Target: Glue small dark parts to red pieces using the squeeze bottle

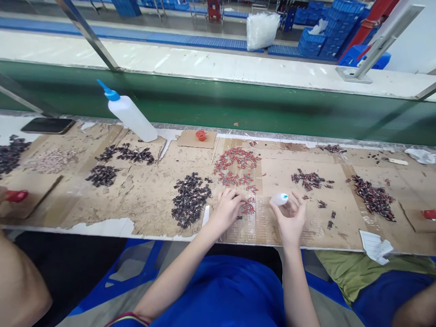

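Observation:
My left hand (pixel 227 208) rests on the cardboard-covered bench with its fingers curled down onto a few small red parts (pixel 248 207); what sits inside the fingers is hidden. My right hand (pixel 291 218) is closed round a small white squeeze bottle with a blue tip (pixel 279 198), held just above the bench. A spread of red parts (pixel 236 165) lies just beyond both hands. A heap of dark parts (pixel 190 200) sits to the left of my left hand.
A large white squeeze bottle with a blue nozzle (pixel 131 116) leans at the back left. More dark and red heaps (pixel 373 197) lie along the bench. A red cap (pixel 200 135) sits on cardboard. A green conveyor (pixel 238 102) runs behind. Other people's limbs show at both sides.

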Tool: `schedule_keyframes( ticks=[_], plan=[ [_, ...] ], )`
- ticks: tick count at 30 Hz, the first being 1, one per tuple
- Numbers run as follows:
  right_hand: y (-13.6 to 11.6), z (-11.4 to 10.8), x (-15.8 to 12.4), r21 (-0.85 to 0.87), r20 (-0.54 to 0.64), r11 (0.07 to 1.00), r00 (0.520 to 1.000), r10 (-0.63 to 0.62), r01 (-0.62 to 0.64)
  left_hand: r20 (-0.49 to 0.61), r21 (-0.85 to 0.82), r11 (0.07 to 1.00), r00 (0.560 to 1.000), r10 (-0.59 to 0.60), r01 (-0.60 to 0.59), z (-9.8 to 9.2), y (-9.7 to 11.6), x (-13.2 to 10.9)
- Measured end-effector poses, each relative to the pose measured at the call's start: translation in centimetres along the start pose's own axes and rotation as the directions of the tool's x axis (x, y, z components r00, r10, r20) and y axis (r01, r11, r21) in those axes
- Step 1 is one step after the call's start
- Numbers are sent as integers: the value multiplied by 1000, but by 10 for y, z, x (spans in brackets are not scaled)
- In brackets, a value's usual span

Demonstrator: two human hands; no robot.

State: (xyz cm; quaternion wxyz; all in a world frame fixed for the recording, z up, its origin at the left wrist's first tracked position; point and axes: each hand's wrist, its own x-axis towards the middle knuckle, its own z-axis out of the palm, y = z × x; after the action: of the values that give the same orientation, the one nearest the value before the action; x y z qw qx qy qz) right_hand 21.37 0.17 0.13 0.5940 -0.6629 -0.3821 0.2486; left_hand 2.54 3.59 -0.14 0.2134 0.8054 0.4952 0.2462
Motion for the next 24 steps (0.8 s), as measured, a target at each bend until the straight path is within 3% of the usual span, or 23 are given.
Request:
schedule_keyframes(
  ticks=[3,6,8,10,13,17,21,24],
  plan=[
    [-8,-3,-13,-114,-103,987,987,-121,109,17,-17,1000,1000,-17,18,-2,1,2],
    [-20,-2,-36,-272,-244,932,919,-309,241,-14,-94,995,999,-43,42,-8,7,-3],
    [-26,4,-51,-285,-130,907,925,-356,309,-58,-189,981,997,-46,34,-14,13,-6],
    [-29,13,-60,-194,53,937,957,-286,291,-99,-300,954,995,-30,-1,-20,20,-10],
    [-29,25,-62,-59,236,981,957,-169,187,-112,-425,905,994,-18,-31,-25,27,-15],
    [-24,27,-58,-2,273,994,956,-105,110,-91,-382,924,995,-40,2,-21,21,-28],
    [-18,20,-60,-86,313,995,949,-23,53,-118,-171,985,993,-13,-8,-7,7,-43],
    [-18,17,-65,-145,357,989,934,33,20,-144,-123,992,990,-5,-13,-1,4,-45]
  ],
)
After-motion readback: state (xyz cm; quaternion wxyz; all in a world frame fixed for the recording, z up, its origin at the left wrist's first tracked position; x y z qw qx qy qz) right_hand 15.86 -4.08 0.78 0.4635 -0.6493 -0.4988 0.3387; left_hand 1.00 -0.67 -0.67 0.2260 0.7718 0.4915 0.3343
